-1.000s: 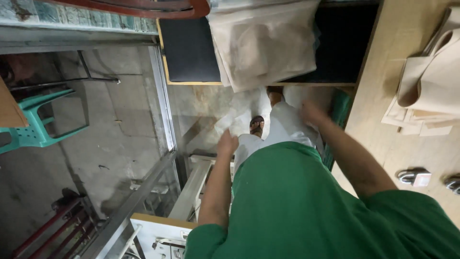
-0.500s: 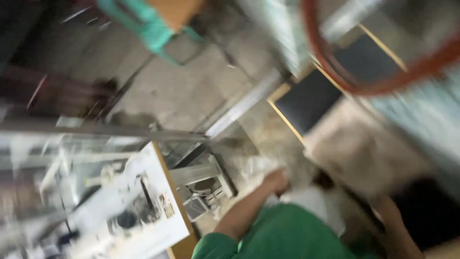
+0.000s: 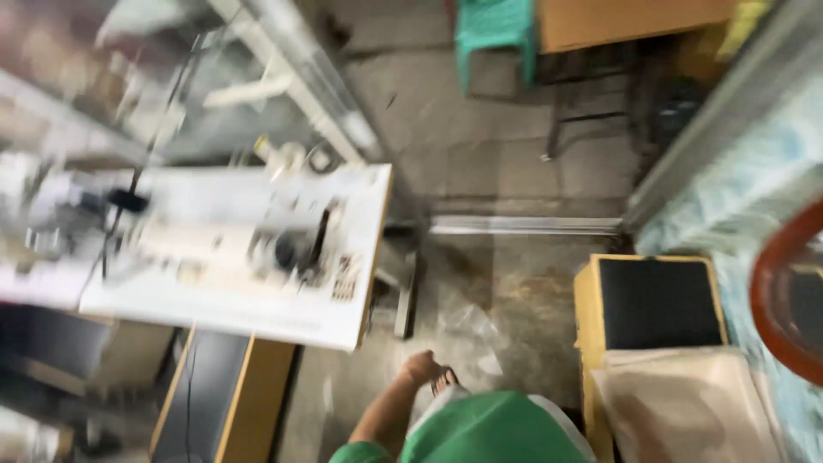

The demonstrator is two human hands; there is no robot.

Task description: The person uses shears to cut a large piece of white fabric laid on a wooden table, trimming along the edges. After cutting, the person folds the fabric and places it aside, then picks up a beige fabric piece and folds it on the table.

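Left hand (image 3: pixel 422 367) hangs low beside white sewing-machine tabletop (image 3: pixel 257 257), fingers loosely curled, holding nothing visible. Right hand out of view. Clear plastic sheet (image 3: pixel 467 330) on floor just beyond hand. Risk: foot slipping on plastic; view blurred, grip uncertain.

The person wears a plain green shirt (image 3: pixel 489 429) with short sleeves, the cloth smooth and unmarked (the frame is blurred, so fine detail is lost). Below the shirt's hem, towards the sewing machine counter (image 3: pixel 249 257), pale light trousers show. The left forearm (image 3: pixel 390 411) is bare, with no watch or band visible.
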